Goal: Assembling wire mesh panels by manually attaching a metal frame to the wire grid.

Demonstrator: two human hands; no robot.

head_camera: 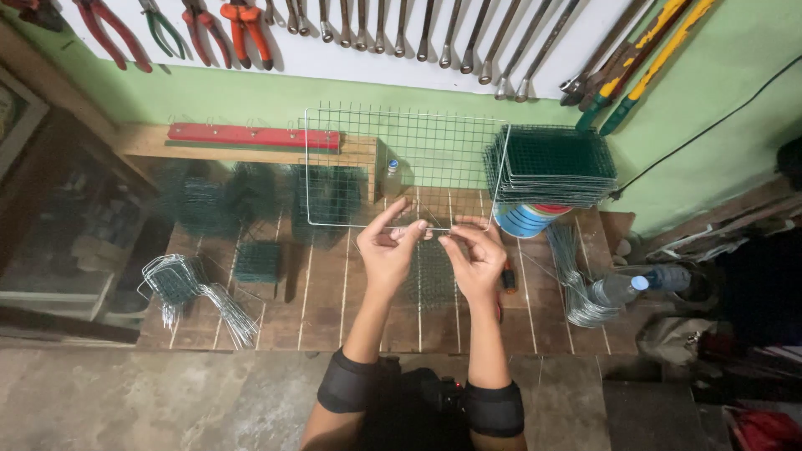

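Head view, left hand (386, 249) and right hand (478, 260), each grip clamped on wire mesh panel (401, 167)

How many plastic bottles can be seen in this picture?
2. One small clear bottle stands at the back of the wooden table, behind the wire mesh panel. One larger bottle lies at the table's right edge. Others may be hidden.

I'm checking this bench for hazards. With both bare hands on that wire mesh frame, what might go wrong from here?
1. The left hand and right hand are bare on the thin wire mesh frame; cut wire ends may prick or scratch fingers.
2. The frame stands upright, steadied only at its lower edge; it may tip onto the small bottle behind it.
3. The stack of mesh panels rests on a round container and overhangs it, so a nudge might topple it.
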